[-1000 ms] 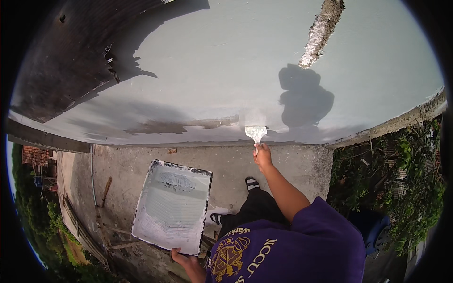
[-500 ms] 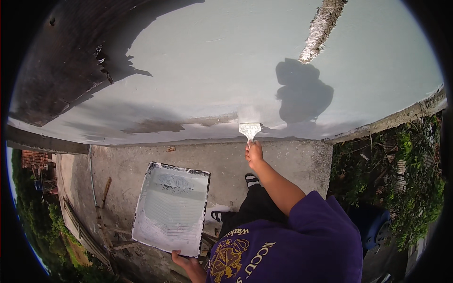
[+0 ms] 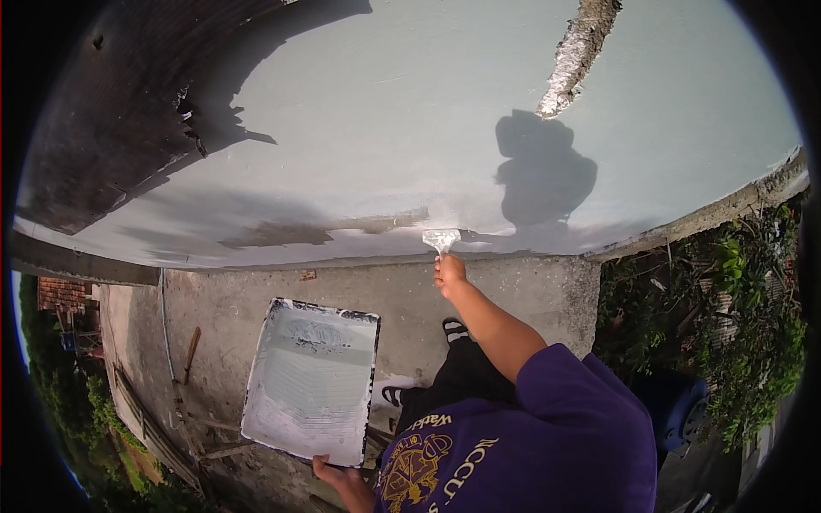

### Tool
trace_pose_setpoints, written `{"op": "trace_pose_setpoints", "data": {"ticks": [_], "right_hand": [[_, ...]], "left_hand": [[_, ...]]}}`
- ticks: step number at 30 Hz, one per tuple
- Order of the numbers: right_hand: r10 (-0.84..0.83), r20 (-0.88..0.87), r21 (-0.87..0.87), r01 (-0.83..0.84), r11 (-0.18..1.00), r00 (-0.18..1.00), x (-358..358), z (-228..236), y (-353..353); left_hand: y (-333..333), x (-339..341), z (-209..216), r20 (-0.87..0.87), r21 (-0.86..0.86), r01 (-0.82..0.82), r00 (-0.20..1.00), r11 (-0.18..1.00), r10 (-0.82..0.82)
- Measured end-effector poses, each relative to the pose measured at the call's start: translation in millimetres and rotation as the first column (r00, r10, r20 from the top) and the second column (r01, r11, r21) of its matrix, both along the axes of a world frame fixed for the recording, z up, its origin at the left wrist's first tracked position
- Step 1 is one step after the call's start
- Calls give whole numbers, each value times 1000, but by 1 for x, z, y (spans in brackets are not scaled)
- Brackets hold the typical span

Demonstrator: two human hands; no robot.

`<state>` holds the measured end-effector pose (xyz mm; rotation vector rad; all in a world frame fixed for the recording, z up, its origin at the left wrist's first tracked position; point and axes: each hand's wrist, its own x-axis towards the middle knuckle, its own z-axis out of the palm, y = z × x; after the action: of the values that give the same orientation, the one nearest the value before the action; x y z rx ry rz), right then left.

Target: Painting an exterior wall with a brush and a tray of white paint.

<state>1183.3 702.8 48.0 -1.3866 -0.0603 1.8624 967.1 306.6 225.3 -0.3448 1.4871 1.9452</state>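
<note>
My right hand [image 3: 450, 274] is wrapped round the handle of a wide paintbrush [image 3: 441, 240] streaked with white paint. The brush's bristle end meets the lower part of the pale wall [image 3: 410, 111], just by the right end of a bare grey-brown patch [image 3: 291, 232]. Lower left, my left hand [image 3: 333, 470] grips the near edge of a large paint tray [image 3: 312, 385]. Pale paint coats the tray's ribbed inside, with a thicker smear near its far end and dark marks along its rim. The left fingers are partly hidden under the tray.
A rough wooden post [image 3: 580, 60] leans at the wall, upper right. Dark, torn sheeting [image 3: 111, 111] covers the upper left. Concrete floor [image 3: 513, 295] lies below the wall. Sticks and planks [image 3: 154, 419] stand left, a blue barrel [image 3: 671, 410] and leafy plants [image 3: 735, 308] right.
My right hand has moved the paintbrush slightly left and down along the wall. The left hand and tray have stayed almost in place.
</note>
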Motion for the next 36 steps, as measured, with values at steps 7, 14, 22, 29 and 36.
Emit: {"op": "trace_pose_setpoints", "data": {"ticks": [7, 14, 22, 29, 36], "right_hand": [[-167, 157, 385, 96, 918, 973, -11, 32, -56], [15, 151, 32, -21, 999, 988, 10, 11, -36], [5, 6, 267, -6, 964, 1000, 14, 124, -59], [-14, 208, 311, -53, 949, 978, 21, 53, -72], [-101, 284, 216, 39, 976, 954, -5, 91, -24]], "left_hand": [[-2, -9, -17, -7, 16, 27, 1000, 999, -27], [8, -12, -20, 32, 121, 35, 999, 992, -39], [9, -42, -34, 53, 96, 128, 990, 987, -134], [25, -92, -49, 20, 138, 260, 964, 956, -266], [29, -148, -44, -8, 67, 312, 950, 948, -312]]}}
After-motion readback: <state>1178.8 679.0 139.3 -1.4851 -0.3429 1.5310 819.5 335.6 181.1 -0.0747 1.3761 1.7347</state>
